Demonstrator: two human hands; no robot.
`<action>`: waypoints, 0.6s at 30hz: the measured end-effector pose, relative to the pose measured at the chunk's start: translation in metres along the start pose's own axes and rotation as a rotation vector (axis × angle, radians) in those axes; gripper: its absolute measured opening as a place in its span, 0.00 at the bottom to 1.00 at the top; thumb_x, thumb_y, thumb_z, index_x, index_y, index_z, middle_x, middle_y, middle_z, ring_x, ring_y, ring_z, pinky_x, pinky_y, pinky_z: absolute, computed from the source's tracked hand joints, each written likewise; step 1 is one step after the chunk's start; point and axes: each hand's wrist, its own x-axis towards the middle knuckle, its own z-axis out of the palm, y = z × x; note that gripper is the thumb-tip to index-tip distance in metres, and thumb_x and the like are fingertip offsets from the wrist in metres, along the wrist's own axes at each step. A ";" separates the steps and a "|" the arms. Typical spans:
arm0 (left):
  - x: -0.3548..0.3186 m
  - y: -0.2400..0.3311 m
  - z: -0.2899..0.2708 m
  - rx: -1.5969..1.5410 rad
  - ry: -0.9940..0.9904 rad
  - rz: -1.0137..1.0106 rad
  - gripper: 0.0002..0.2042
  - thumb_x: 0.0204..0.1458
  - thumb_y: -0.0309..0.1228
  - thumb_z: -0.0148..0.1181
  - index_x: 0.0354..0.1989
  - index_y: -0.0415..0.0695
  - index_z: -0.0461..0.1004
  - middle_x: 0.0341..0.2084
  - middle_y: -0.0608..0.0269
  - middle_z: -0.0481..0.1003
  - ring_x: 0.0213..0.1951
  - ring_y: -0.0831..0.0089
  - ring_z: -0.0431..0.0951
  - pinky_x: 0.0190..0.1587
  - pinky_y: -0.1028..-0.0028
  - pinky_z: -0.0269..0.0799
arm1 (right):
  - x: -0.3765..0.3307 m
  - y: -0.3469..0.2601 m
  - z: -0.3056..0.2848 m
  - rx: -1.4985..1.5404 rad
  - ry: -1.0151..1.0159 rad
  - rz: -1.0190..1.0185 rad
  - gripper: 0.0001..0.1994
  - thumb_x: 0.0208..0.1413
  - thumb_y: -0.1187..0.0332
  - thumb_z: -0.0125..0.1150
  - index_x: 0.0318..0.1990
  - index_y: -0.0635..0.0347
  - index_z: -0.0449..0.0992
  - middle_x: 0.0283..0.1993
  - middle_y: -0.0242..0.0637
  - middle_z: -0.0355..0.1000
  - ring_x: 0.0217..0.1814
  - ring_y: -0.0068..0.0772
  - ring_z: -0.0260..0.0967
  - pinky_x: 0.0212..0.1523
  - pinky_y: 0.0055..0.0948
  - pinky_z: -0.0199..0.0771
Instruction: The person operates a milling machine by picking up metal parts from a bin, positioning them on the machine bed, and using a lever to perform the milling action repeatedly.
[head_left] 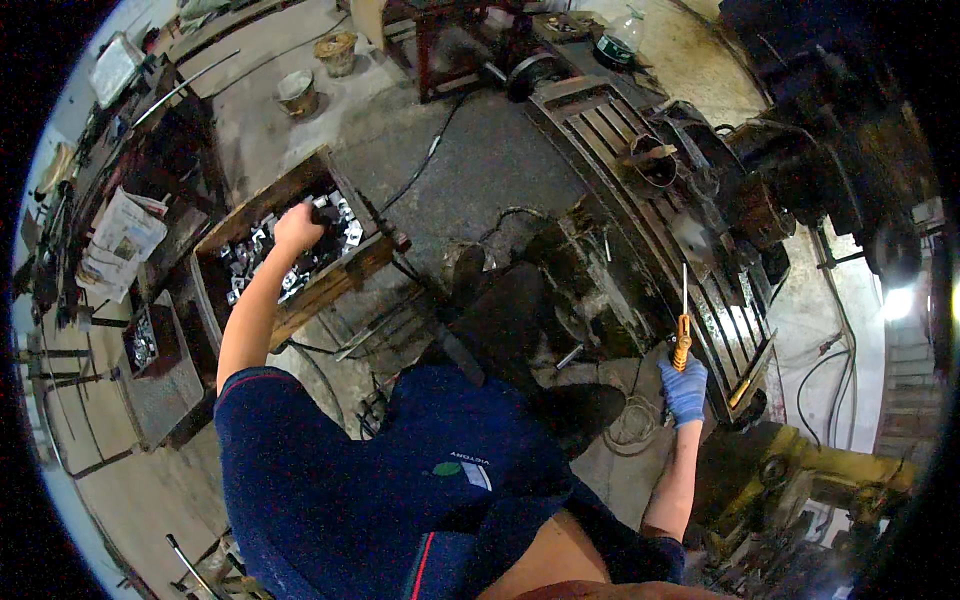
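Concrete workshop floor (480,170) is seen around a slotted machine table (640,200) and a wooden crate (290,255) of metal parts. The left hand (298,228) is reached into the crate, its grip not discernible. An orange-handled screwdriver (682,335) is gripped, upright, by the gloved right hand (684,390) beside the machine table.

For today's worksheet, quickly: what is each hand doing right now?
Left hand: reaching into the wooden box of metal parts; grip cannot be told.
Right hand: gloved, closed around an orange-handled tool.
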 end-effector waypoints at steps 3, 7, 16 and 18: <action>0.006 -0.011 -0.012 -0.865 -0.094 -0.207 0.10 0.41 0.30 0.55 0.33 0.39 0.71 0.18 0.65 0.69 0.17 0.75 0.67 0.19 0.76 0.66 | -0.008 -0.005 0.005 -0.030 -0.024 -0.079 0.14 0.40 0.66 0.64 0.33 0.65 0.72 0.23 0.36 0.70 0.23 0.24 0.63 0.29 0.26 0.66; 0.021 0.058 -0.051 -1.633 -0.107 -0.410 0.11 0.46 0.32 0.51 0.36 0.39 0.70 0.21 0.66 0.68 0.17 0.76 0.67 0.24 0.75 0.67 | -0.023 -0.052 0.009 -0.146 -0.123 -0.170 0.18 0.39 0.55 0.63 0.30 0.60 0.71 0.23 0.45 0.70 0.24 0.44 0.68 0.27 0.34 0.68; 0.019 0.282 -0.059 -1.781 -0.746 -0.121 0.10 0.49 0.27 0.51 0.38 0.35 0.69 0.29 0.59 0.71 0.22 0.68 0.73 0.36 0.61 0.72 | -0.019 -0.180 0.023 -0.396 -0.415 -0.341 0.24 0.44 0.44 0.51 0.30 0.59 0.72 0.26 0.49 0.71 0.30 0.49 0.70 0.33 0.43 0.68; 0.023 0.304 -0.037 -1.827 -0.843 -0.088 0.11 0.49 0.26 0.52 0.39 0.34 0.69 0.29 0.58 0.72 0.24 0.67 0.74 0.37 0.61 0.73 | -0.012 -0.167 0.027 -0.405 -0.379 -0.335 0.25 0.45 0.43 0.48 0.26 0.59 0.74 0.22 0.49 0.70 0.28 0.50 0.69 0.32 0.43 0.68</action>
